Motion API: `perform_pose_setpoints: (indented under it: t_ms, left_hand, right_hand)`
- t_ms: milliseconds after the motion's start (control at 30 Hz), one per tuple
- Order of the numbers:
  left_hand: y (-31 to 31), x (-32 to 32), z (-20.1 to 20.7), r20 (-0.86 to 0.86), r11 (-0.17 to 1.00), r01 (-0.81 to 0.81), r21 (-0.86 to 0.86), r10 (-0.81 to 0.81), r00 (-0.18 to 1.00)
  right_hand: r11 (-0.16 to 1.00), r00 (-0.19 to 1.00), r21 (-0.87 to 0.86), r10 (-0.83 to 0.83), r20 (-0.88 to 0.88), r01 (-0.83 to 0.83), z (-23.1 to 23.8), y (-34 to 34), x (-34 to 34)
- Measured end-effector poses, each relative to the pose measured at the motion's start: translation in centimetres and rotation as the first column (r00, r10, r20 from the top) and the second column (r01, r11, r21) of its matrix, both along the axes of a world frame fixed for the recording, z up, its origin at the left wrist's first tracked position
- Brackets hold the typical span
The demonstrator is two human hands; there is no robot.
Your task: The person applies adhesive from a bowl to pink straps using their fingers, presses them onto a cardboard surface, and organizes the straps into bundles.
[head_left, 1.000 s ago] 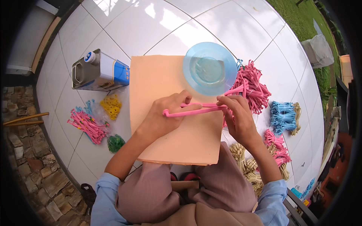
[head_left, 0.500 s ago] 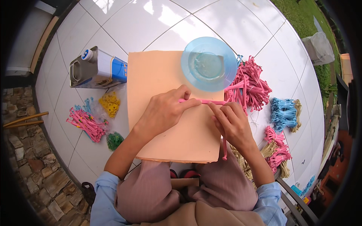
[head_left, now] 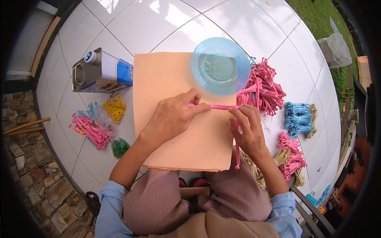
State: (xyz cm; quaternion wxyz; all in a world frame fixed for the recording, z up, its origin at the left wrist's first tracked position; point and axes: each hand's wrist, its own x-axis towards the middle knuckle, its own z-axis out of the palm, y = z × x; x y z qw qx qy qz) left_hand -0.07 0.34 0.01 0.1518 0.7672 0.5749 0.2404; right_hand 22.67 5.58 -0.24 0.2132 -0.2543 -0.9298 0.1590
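Note:
A pink fabric cord [head_left: 221, 106] runs level between my hands above a peach-coloured board [head_left: 178, 146]. My left hand [head_left: 168, 117] pinches its left part between thumb and curled fingers. At the cord's right part, my right hand [head_left: 251, 129] has its fingers bent over it, with the thumb lower and a little apart. From those fingers the cord's tail hangs down past the board's right edge, ending in a small knob. A translucent blue bowl [head_left: 238, 75] with clear, glossy contents rests on the board's far right corner.
Right of the board lie a heap of pink cords [head_left: 270, 87], blue bundles [head_left: 298, 119] and pink-and-beige bundles [head_left: 293, 158]. To the left stand a metal can [head_left: 107, 71], a bag of yellow pieces [head_left: 115, 109], pink cords [head_left: 91, 131] and a green bag [head_left: 120, 148].
My right hand's fingers have shifted slightly right along the cord, and its thumb has dropped away from it. My left hand keeps its pinch in the same place.

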Motion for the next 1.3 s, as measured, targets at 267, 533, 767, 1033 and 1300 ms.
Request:
perform_pose_setpoints:
  t_ms: [267, 533, 767, 1033, 1300]
  left_hand:
    - [-0.4, 0.0, -1.0, 0.038, 0.995, -0.015, 0.099, 0.011, 0.999]
    - [-2.3, 2.9, 4.9, 0.415, 0.993, 0.106, -0.043, -0.079, 0.906]
    - [-4.0, -1.2, 13.3, 0.844, 0.972, 0.229, -0.057, -0.076, 0.531]
    - [-11.9, -4.8, 22.9, -0.013, 0.567, -0.06, 0.821, 0.125, 0.992]
    - [-11.3, -1.7, 24.5, -0.606, 0.459, 0.475, 0.751, 0.195, 0.771]
  right_hand:
    - [0.887, 0.914, -0.417, -0.322, -0.247, 0.2, -3.6, -0.4, 1.4]
    - [0.956, 0.958, -0.174, -0.258, -0.123, 0.235, 4.8, -1.1, 5.7]
    - [0.94, 0.971, -0.339, -0.043, -0.235, -0.041, 19.3, -4.5, 5.4]
    - [0.773, 0.83, -0.558, -0.074, -0.553, -0.303, 27.9, -6.2, -2.3]
    - [0.642, 0.824, -0.679, -0.128, -0.552, -0.356, 29.3, -8.6, -8.2]
